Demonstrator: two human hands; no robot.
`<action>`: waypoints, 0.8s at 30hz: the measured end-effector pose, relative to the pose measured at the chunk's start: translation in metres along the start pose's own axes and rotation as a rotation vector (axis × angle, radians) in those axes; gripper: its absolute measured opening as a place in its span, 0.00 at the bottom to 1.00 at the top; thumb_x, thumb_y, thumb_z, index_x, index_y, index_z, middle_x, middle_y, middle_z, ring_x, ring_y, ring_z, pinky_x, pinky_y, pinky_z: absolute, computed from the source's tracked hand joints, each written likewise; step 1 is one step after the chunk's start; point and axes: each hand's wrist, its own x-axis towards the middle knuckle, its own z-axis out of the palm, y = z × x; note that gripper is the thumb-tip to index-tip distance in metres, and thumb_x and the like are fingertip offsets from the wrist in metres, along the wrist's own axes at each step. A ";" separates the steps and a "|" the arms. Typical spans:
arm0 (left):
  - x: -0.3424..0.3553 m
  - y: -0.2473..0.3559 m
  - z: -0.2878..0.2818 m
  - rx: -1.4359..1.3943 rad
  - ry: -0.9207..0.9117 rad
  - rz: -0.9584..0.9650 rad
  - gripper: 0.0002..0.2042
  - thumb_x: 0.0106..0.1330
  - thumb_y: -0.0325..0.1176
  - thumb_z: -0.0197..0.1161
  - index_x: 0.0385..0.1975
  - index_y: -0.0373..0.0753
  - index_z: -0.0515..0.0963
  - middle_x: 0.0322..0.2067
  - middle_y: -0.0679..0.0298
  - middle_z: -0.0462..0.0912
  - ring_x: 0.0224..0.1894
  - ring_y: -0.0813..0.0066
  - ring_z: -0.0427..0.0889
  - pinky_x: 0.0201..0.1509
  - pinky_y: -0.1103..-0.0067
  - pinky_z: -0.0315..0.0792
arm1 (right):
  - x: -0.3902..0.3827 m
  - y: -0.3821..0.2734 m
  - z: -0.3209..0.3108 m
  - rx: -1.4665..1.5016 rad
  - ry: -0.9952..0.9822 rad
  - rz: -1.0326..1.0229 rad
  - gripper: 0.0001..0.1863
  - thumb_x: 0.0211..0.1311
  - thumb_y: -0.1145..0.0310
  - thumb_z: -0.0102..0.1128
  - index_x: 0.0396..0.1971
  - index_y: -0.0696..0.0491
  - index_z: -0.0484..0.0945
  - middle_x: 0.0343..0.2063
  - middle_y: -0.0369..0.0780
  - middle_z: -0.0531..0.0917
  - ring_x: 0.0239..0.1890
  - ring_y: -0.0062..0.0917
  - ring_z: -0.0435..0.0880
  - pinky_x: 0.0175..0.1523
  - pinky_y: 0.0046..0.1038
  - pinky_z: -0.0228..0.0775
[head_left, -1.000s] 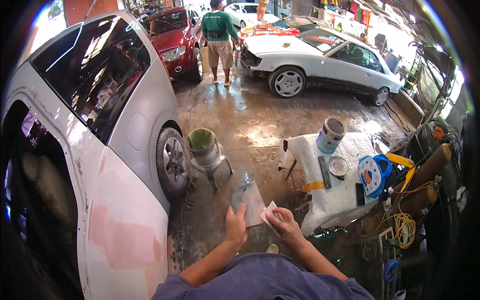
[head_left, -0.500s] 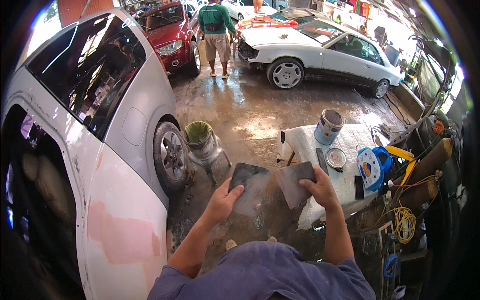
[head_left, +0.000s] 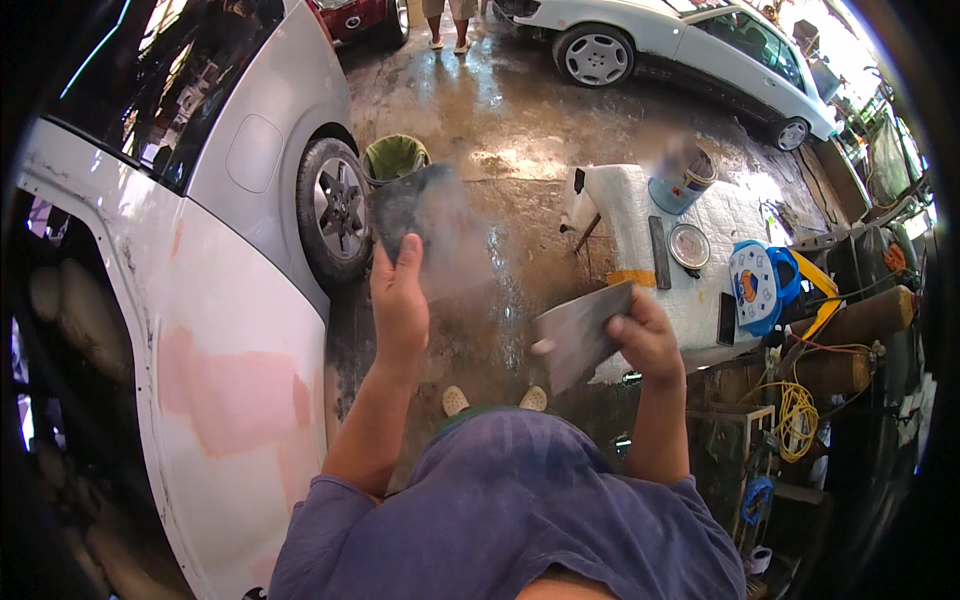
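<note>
My left hand grips a flat, dark rectangular plate, thumb on its face and fingers behind. Pale greyish-pink smears cover much of that plate, blurred by motion. In my right hand is a flat grey spreader plate, tilted, with a small pale lump at its left end. The two plates are apart in front of me. To the left stands a white car body panel with a patch of pink filler; neither hand touches it.
On the right, a white-covered table carries an open can, a round lid, a dark flat bar and a phone. A green-lined bin stands by the car wheel. Farther off, a person's legs show.
My left hand has moved left and farther up with its plate. The right hand's plate has dropped slightly and tilted edge-on. The view has tipped down, showing more of my body.
</note>
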 end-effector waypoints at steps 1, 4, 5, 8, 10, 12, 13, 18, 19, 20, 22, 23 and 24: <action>0.001 -0.005 -0.010 -0.016 0.047 -0.009 0.22 0.78 0.33 0.56 0.67 0.32 0.66 0.61 0.59 0.76 0.61 0.71 0.74 0.70 0.73 0.64 | 0.009 0.026 -0.014 0.235 0.095 0.021 0.15 0.71 0.71 0.58 0.52 0.63 0.76 0.38 0.51 0.85 0.43 0.33 0.85 0.50 0.31 0.75; -0.007 -0.032 -0.023 -0.016 0.106 -0.078 0.20 0.77 0.33 0.56 0.65 0.32 0.67 0.60 0.60 0.76 0.61 0.71 0.74 0.69 0.74 0.64 | -0.015 0.181 -0.144 -1.377 0.499 0.451 0.19 0.68 0.72 0.53 0.57 0.61 0.72 0.44 0.61 0.82 0.49 0.50 0.83 0.53 0.45 0.74; -0.013 -0.036 -0.032 0.038 0.148 -0.118 0.20 0.77 0.34 0.56 0.64 0.32 0.68 0.60 0.60 0.76 0.61 0.71 0.74 0.69 0.73 0.64 | -0.061 0.228 -0.170 -1.294 0.566 0.325 0.21 0.67 0.71 0.52 0.59 0.60 0.71 0.44 0.63 0.80 0.49 0.60 0.79 0.52 0.52 0.72; -0.039 -0.042 -0.070 0.137 0.220 -0.144 0.22 0.77 0.34 0.54 0.66 0.30 0.68 0.60 0.57 0.76 0.62 0.73 0.71 0.68 0.74 0.63 | -0.163 0.267 -0.160 -1.287 0.697 0.696 0.14 0.66 0.69 0.58 0.47 0.61 0.73 0.38 0.61 0.83 0.45 0.63 0.81 0.48 0.56 0.72; -0.061 -0.047 -0.112 0.306 0.227 -0.334 0.25 0.74 0.31 0.56 0.69 0.29 0.64 0.63 0.54 0.73 0.64 0.70 0.70 0.71 0.73 0.61 | -0.188 0.254 -0.135 -1.235 0.685 0.738 0.13 0.66 0.68 0.58 0.43 0.61 0.72 0.38 0.62 0.83 0.46 0.63 0.80 0.48 0.56 0.72; -0.063 -0.065 -0.117 0.441 0.183 -0.359 0.29 0.71 0.28 0.57 0.71 0.29 0.60 0.65 0.52 0.71 0.67 0.67 0.68 0.73 0.73 0.59 | -0.189 0.241 -0.134 -1.106 0.772 0.602 0.11 0.70 0.69 0.55 0.43 0.61 0.73 0.39 0.62 0.82 0.47 0.59 0.81 0.50 0.51 0.72; -0.070 -0.078 -0.109 0.516 0.152 -0.315 0.31 0.69 0.26 0.58 0.72 0.29 0.59 0.66 0.51 0.70 0.68 0.65 0.68 0.74 0.72 0.58 | -0.182 0.235 -0.145 -1.003 0.823 0.509 0.11 0.70 0.69 0.55 0.44 0.61 0.74 0.41 0.60 0.83 0.48 0.55 0.82 0.51 0.49 0.72; -0.092 -0.120 -0.079 0.782 -0.296 -0.378 0.18 0.67 0.24 0.61 0.57 0.32 0.76 0.53 0.59 0.82 0.59 0.69 0.77 0.66 0.75 0.68 | -0.054 0.161 -0.075 0.257 1.029 0.124 0.17 0.73 0.69 0.53 0.57 0.58 0.73 0.49 0.39 0.82 0.53 0.30 0.81 0.62 0.34 0.70; -0.095 -0.125 -0.062 0.659 -0.293 -0.455 0.15 0.70 0.31 0.63 0.53 0.33 0.80 0.50 0.59 0.84 0.56 0.68 0.81 0.62 0.73 0.71 | -0.034 0.145 -0.061 0.380 0.901 0.105 0.17 0.74 0.69 0.53 0.58 0.58 0.72 0.50 0.40 0.82 0.54 0.30 0.81 0.63 0.35 0.72; -0.098 -0.133 -0.056 0.579 -0.386 -0.499 0.18 0.72 0.35 0.63 0.57 0.34 0.78 0.53 0.58 0.83 0.58 0.69 0.79 0.64 0.74 0.69 | -0.017 0.134 -0.045 0.503 0.759 0.084 0.17 0.74 0.69 0.53 0.58 0.57 0.71 0.50 0.40 0.83 0.54 0.30 0.82 0.63 0.36 0.73; -0.097 -0.134 -0.027 0.546 -0.583 -0.285 0.21 0.74 0.40 0.62 0.60 0.32 0.75 0.55 0.58 0.81 0.59 0.70 0.77 0.66 0.75 0.67 | 0.001 0.111 -0.015 0.647 0.541 0.090 0.15 0.75 0.70 0.52 0.57 0.56 0.72 0.51 0.41 0.83 0.54 0.31 0.83 0.61 0.37 0.76; -0.094 -0.133 -0.015 0.443 -0.592 -0.323 0.22 0.74 0.40 0.61 0.61 0.31 0.74 0.56 0.58 0.80 0.59 0.71 0.77 0.66 0.75 0.67 | 0.006 0.103 -0.001 0.654 0.496 0.103 0.15 0.75 0.70 0.51 0.57 0.56 0.72 0.51 0.41 0.83 0.53 0.31 0.84 0.60 0.37 0.78; -0.092 -0.133 -0.006 0.338 -0.599 -0.362 0.23 0.74 0.40 0.61 0.62 0.31 0.73 0.57 0.58 0.79 0.59 0.71 0.77 0.66 0.75 0.67 | 0.008 0.098 0.012 0.658 0.450 0.118 0.14 0.75 0.71 0.50 0.57 0.56 0.72 0.51 0.41 0.83 0.52 0.31 0.85 0.59 0.37 0.79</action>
